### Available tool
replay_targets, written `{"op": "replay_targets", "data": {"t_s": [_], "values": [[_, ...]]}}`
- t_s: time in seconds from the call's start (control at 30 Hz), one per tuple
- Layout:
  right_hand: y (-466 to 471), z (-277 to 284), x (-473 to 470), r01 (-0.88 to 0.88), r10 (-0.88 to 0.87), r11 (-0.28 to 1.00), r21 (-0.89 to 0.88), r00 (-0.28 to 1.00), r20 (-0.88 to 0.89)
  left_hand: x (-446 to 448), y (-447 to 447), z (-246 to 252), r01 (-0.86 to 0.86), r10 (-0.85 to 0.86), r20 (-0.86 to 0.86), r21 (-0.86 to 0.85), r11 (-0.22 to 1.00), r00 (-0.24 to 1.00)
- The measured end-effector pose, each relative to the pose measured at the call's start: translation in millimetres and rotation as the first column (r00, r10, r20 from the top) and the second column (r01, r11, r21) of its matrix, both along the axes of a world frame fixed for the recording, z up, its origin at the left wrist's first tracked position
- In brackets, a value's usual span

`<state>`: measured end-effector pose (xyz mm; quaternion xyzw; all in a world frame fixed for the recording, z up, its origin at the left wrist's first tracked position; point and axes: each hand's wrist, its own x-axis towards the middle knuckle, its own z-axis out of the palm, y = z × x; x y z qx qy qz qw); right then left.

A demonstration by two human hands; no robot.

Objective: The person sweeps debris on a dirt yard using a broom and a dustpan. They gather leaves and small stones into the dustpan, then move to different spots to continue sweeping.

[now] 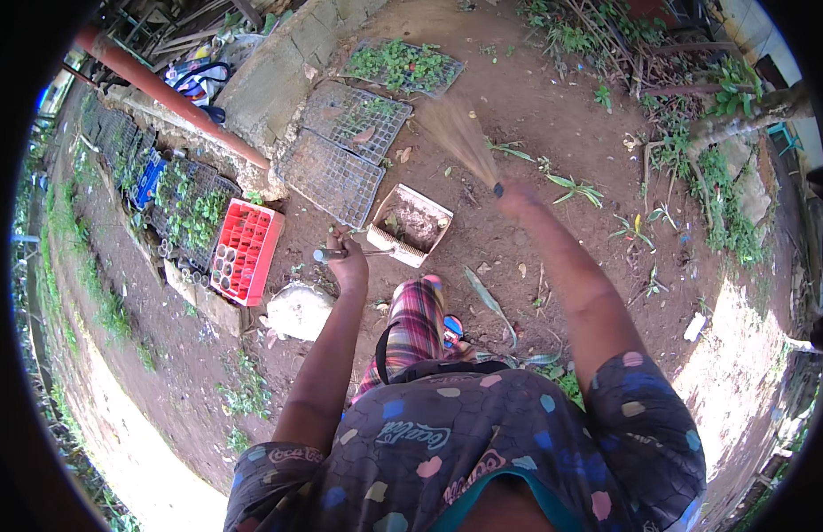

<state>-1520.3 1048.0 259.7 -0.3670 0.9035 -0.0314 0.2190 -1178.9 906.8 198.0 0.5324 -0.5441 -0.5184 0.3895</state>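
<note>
My right hand (516,198) grips the short dark handle of a soft straw broom (461,136). The broom's bristles fan out over bare soil near the seedling trays and look blurred. In my left hand (349,265) is the handle of a dustpan (445,211), its grip end poking out left of my fist. The dustpan is a pale box-shaped scoop with a comb-like toothed edge on the side nearest me. Soil and some dry leaves lie inside it.
Black seedling trays (332,176) lie beyond the dustpan, another tray with green seedlings (405,66) farther off. At left stand a red crate (248,249) holding several small cups, a whitish rounded object (300,311) and a slanting rusty pole (179,100). A concrete block wall (278,70) runs behind.
</note>
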Motion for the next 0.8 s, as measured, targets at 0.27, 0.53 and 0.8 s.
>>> {"op": "replay_targets", "data": {"t_s": [0.27,0.53,0.8], "values": [[121,57,99,-0.120,0.116,0.992,0.034,0.987,0.109,36,-18,4,-0.018,0.021,-0.166,0.020,1.000,0.986],[95,24,102,0.185,-0.191,0.981,0.062,0.975,0.113,101,4,33,0.034,-0.025,-0.165,0.056,0.998,0.986],[128,6,219,0.189,-0.156,0.979,-0.076,0.936,0.316,74,3,41,0.293,-0.271,0.184,-0.102,0.951,0.945]]}}
